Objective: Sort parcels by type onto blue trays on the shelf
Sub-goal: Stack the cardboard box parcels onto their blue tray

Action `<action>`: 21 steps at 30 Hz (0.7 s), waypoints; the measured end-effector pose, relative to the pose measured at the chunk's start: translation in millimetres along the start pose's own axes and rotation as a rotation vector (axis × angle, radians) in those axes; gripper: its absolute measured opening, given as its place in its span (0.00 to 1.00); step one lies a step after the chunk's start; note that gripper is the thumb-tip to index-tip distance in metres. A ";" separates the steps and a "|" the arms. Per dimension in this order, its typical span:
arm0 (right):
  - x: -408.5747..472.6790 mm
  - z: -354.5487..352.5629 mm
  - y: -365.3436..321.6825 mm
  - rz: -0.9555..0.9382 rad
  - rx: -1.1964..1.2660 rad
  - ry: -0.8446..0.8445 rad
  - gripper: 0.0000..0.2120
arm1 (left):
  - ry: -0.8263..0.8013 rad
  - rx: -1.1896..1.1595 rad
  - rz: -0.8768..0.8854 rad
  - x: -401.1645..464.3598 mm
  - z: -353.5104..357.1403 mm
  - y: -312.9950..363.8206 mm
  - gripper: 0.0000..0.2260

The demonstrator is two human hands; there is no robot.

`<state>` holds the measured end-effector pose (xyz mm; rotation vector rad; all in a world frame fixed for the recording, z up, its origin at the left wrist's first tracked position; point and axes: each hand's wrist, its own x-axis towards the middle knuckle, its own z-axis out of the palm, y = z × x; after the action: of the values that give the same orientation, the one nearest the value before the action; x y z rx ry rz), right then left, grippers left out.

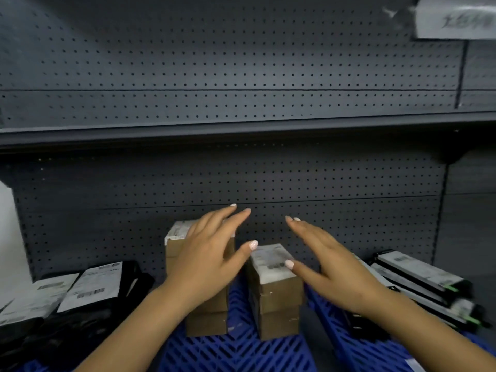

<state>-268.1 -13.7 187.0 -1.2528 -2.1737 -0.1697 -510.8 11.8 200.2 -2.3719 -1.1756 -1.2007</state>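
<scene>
A dark pegboard shelf unit [241,63] was seen from a head-worn camera, looking forward and down. On the lower shelf, a blue lattice tray [236,350] was placed at the centre, and two stacks of brown cardboard boxes were stood on it side by side, slightly apart. The left box stack [206,315] was the taller; the right box stack [276,299] was topped with a white shipping label. The left hand [212,256] was spread flat and open over the taller stack, with nothing gripped; whether it touched the top box could not be told. The right hand [330,267] was likewise held open and empty, just beside the shorter stack. Black mailer bags [91,288] with white labels were laid to the left, and long black boxes [424,285] on another blue tray [335,323] to the right. Sorting was judged well advanced, with three types grouped; remaining parcels were not shown.
</scene>
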 end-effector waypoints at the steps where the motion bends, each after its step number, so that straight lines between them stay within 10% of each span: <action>1: -10.9 -10.2 5.7 0.016 -0.021 0.011 0.32 | -0.013 -0.017 0.025 4.5 5.0 13.8 0.27; 21: -281.5 -280.6 111.2 0.396 -0.385 0.083 0.33 | -0.233 -0.213 0.312 90.9 99.8 350.8 0.31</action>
<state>49.8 -273.2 231.3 -1.8281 -1.8304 -0.4819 -160.8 -113.9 254.8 -2.7852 -0.7232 -1.0106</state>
